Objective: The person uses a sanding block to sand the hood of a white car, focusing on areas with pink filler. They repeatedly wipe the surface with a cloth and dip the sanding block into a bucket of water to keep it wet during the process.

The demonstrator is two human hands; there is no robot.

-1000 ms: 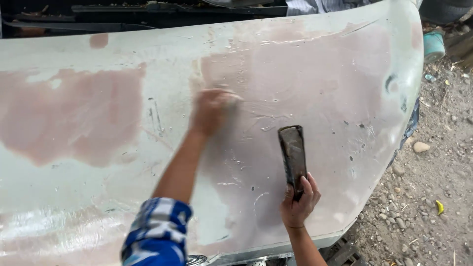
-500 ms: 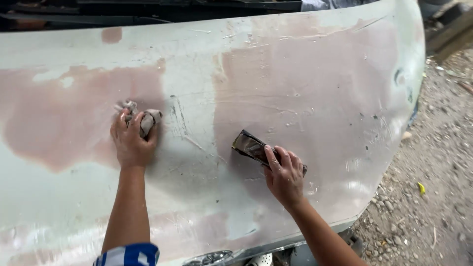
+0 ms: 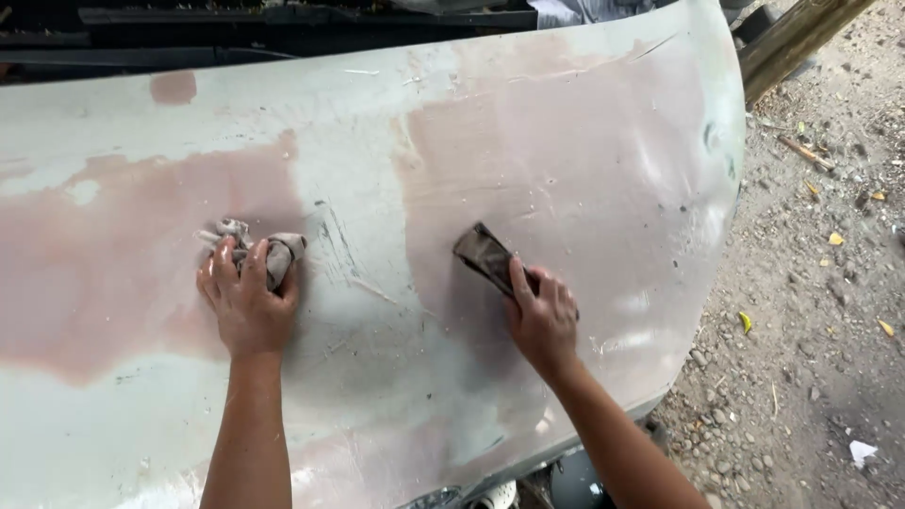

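Left hand (image 3: pixel 247 306) bunched around soft gray rag (image 3: pixel 273 254), right hand (image 3: pixel 542 316) pressing thin dark sandpaper sheet (image 3: pixel 483 254) flat against pale, pink-patched car hood (image 3: pixel 566 141); both likely light and limp, best gripped by wadding or flat under fingers.

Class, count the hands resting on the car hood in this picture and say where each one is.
2. The left hand presses a crumpled rag on the hood, left of centre. The right hand holds a dark sanding pad flat, right of centre.
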